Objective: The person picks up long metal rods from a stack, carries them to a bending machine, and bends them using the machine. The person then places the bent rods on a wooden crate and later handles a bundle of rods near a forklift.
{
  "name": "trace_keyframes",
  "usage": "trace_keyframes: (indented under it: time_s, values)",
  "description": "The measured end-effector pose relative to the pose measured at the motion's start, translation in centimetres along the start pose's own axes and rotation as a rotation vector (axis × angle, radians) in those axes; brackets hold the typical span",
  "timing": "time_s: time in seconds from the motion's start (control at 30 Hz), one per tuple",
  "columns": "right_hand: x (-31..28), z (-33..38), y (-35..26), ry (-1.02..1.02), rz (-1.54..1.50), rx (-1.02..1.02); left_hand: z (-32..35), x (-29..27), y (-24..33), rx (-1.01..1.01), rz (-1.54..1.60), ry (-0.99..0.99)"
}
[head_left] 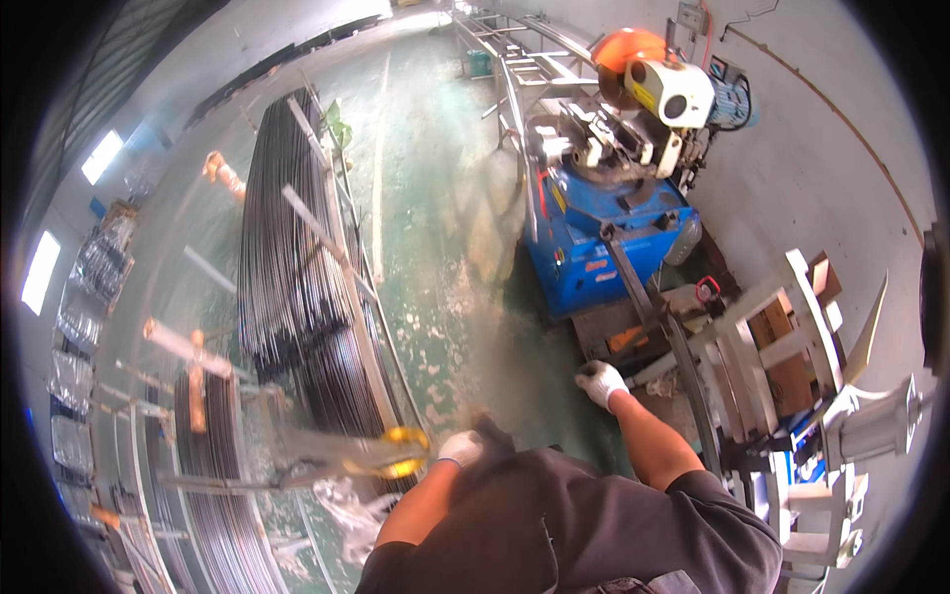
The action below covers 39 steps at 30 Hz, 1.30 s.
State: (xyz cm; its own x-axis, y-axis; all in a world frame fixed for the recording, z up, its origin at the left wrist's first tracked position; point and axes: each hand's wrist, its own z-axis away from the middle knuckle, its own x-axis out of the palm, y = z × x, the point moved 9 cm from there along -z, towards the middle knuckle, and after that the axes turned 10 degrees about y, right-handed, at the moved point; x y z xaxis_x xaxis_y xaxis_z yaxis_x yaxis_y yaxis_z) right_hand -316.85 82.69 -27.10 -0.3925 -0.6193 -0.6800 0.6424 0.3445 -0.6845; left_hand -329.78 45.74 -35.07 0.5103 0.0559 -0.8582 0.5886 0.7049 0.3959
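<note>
Both my hands wear pale gloves. My left hand (461, 448) is low in front of my body, beside a yellow ring (404, 451) on the rack at the left; a gap shows between them. A dark blur covers its fingers, so their pose and anything in them cannot be made out. My right hand (601, 384) hangs lower right of the middle, its dark-tipped fingers loosely curled in, with nothing visible in them. Near it are the base of a blue cutting machine (604, 233) and a long metal bar (683, 381).
Bundles of thin dark metal rods (292, 238) lie on a rack (341, 233) at the left. The machine carries an orange blade guard (628, 48). A metal roller frame (510, 84) extends behind it. At right stand pale metal frames (757, 351). Green worn floor (435, 267) runs between.
</note>
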Motion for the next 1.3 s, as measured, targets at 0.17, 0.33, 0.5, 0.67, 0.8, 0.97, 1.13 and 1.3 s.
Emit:
trace_keyframes:
  time_s: [0.17,0.33,0.5,0.67,0.8,0.97,1.13,1.3]
  values:
    - [6.0,-3.3,8.0,-0.256,0.472,0.227,-16.3,-13.1,-5.7,-0.011,0.041,0.056]
    - [12.9,-3.1,13.7,-0.667,0.724,0.236,-28.5,-26.7,-12.4,-0.163,0.269,0.257]
    - [20.6,-15.4,11.8,-0.826,0.879,-0.03,-41.2,-29.3,-21.4,-0.215,0.305,0.267]
    - [23.1,-46.8,-3.4,-0.286,0.664,0.034,-48.4,-28.4,-27.8,0.083,-0.11,-0.115]
    - [15.7,-65.6,-37.3,-0.083,-0.026,0.283,-51.8,-30.5,-39.1,-0.188,0.253,0.11]
    - [16.7,-86.8,-53.2,-0.098,0.028,-0.009,-68.2,-40.0,-39.1,0.005,-0.196,0.196]
    - [21.7,-100.9,-63.5,-0.084,-0.031,-0.063,-82.9,-38.6,-53.7,-0.238,-0.096,0.133]
    - [28.7,-107.7,-41.7,-0.326,0.768,-0.039,-104.4,-59.3,-53.4,-0.171,0.064,0.166]
